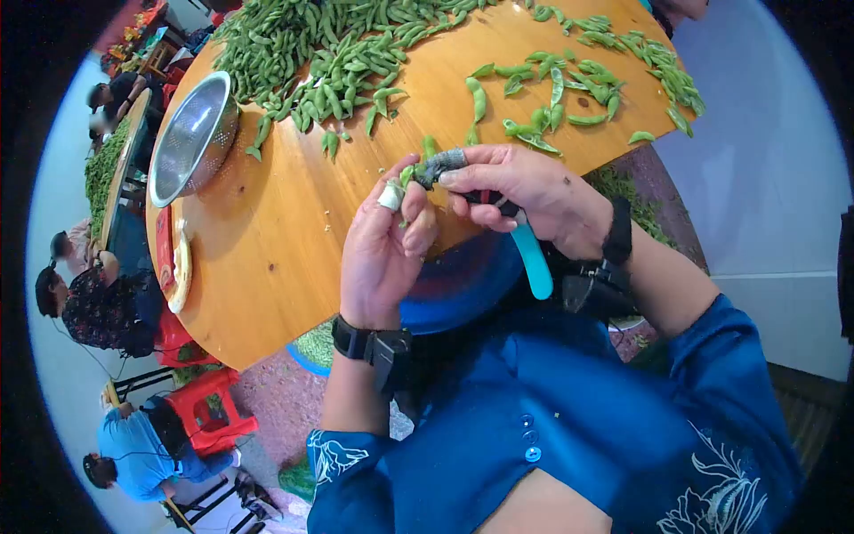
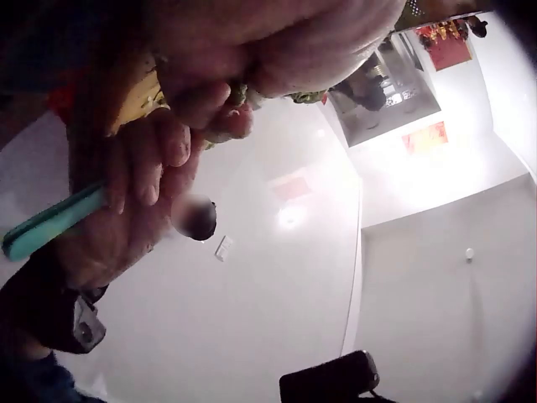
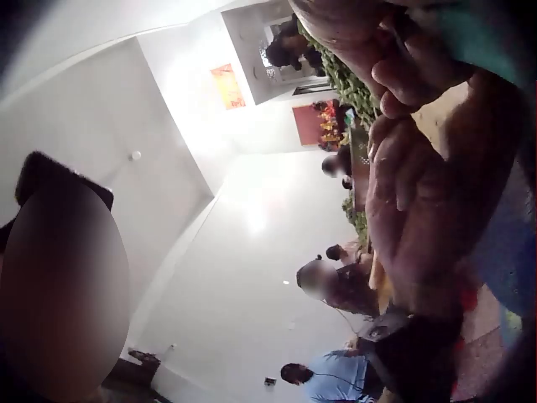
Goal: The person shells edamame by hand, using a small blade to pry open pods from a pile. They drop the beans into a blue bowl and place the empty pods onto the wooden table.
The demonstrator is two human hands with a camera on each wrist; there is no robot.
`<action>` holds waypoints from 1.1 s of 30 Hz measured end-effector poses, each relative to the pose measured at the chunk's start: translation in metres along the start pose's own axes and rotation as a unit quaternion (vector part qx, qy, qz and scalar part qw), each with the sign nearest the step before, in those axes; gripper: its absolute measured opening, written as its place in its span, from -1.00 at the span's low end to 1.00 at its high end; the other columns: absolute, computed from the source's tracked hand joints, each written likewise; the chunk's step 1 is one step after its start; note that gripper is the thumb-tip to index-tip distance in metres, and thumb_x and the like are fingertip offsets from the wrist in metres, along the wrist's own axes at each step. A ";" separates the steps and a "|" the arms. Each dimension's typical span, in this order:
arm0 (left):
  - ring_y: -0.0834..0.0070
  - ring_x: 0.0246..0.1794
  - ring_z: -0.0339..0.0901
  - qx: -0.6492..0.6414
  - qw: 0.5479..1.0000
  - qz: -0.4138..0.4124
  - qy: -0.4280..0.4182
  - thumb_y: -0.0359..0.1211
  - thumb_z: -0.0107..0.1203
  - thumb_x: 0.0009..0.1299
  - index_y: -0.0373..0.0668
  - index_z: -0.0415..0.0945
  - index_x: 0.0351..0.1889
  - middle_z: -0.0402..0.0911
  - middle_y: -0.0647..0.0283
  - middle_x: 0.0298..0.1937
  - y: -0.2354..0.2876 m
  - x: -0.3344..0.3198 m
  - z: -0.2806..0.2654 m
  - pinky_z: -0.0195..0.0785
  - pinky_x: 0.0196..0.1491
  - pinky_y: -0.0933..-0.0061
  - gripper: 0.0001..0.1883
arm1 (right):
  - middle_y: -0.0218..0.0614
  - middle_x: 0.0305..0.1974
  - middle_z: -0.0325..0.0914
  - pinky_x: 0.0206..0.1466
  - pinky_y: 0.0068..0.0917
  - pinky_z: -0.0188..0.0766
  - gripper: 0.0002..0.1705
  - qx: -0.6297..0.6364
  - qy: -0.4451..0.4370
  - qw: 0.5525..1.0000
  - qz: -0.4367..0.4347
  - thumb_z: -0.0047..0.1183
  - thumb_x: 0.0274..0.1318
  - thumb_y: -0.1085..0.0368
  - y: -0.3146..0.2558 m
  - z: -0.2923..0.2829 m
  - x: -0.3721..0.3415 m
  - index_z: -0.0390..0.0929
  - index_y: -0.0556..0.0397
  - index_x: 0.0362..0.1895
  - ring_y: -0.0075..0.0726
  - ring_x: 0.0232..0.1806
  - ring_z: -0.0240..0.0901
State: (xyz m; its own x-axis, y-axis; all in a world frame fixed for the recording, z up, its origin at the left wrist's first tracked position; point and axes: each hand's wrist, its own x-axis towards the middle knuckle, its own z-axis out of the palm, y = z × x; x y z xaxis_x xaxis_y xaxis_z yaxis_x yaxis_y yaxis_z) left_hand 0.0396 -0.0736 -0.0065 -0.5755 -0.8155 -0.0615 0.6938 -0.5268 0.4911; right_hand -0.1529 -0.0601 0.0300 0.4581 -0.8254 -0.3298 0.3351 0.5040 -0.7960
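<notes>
In the head view my left hand (image 1: 378, 245) pinches a green soybean pod (image 1: 407, 175) between thumb and fingers, with white tape round the thumb. My right hand (image 1: 543, 191) meets it at the pod and grips a tool with a turquoise handle (image 1: 532, 260) and a dark, red-marked part. Its working end is hidden by the fingers, so I cannot tell its kind. Grey wrapping covers a finger of that hand. Under both hands, at the table's edge, is a blue basin (image 1: 467, 289). The left wrist view shows the turquoise handle (image 2: 54, 222) jutting from the right hand.
A large heap of pods (image 1: 329, 67) covers the far side of the wooden table (image 1: 267, 303). Loose pods (image 1: 556, 93) lie at the right. A metal colander (image 1: 191, 138) stands at the left, near a red packet (image 1: 165, 245). Several people sit beyond, near a red stool (image 1: 209, 409).
</notes>
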 end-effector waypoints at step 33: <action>0.70 -0.51 0.30 0.001 0.998 0.018 0.066 -0.31 -0.07 0.46 -0.30 0.43 0.00 0.39 0.38 -0.36 -0.014 0.004 0.017 0.14 -0.50 0.75 -0.73 | -0.56 -0.59 0.43 -0.61 -0.75 0.14 -0.89 -0.383 0.150 0.874 -0.258 0.08 0.08 0.33 0.005 0.011 0.002 0.54 0.08 -0.31 -0.77 -0.64 0.26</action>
State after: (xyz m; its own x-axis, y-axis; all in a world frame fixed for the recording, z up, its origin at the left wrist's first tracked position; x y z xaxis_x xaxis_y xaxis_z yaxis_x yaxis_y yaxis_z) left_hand 0.0203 -0.0658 0.0015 -0.4875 -0.8588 -0.1575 0.7121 -0.4955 0.4974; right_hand -0.1414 -0.0567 0.0310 0.1334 -0.9801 0.1473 -0.2692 -0.1789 -0.9463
